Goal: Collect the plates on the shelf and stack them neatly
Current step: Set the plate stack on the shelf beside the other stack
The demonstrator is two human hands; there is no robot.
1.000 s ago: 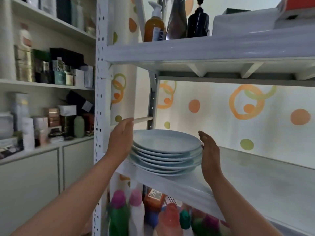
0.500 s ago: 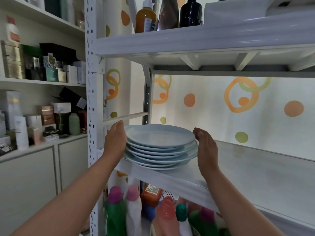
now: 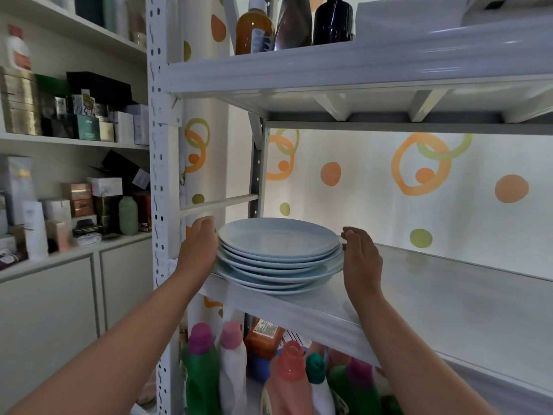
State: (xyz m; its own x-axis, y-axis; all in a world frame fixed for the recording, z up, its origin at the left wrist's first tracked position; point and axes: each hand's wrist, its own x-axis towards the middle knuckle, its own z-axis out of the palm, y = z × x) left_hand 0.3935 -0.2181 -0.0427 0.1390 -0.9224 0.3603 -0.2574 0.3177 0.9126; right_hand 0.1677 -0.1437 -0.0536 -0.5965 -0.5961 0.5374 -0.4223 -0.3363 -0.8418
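A stack of several pale blue plates (image 3: 278,244) stands at the left end of the white middle shelf (image 3: 419,304), next to the perforated upright. The lower plates stick out a little to the right of the upper ones. My left hand (image 3: 199,245) is cupped against the stack's left side, palm on the rims. My right hand (image 3: 360,259) presses against the right side, its fingertips curled at the upper rims. The stack sits between both palms and rests on the shelf.
An upper shelf (image 3: 359,64) with bottles hangs close above. Coloured detergent bottles (image 3: 230,372) crowd the level below. A thin rail (image 3: 218,202) crosses behind my left hand. To the left, a cabinet (image 3: 74,310) and shelves carry boxes and jars.
Both hands have closed in from a small gap onto the sides of the stack. The view has shifted slightly; the plates stay in the same spot on the shelf.
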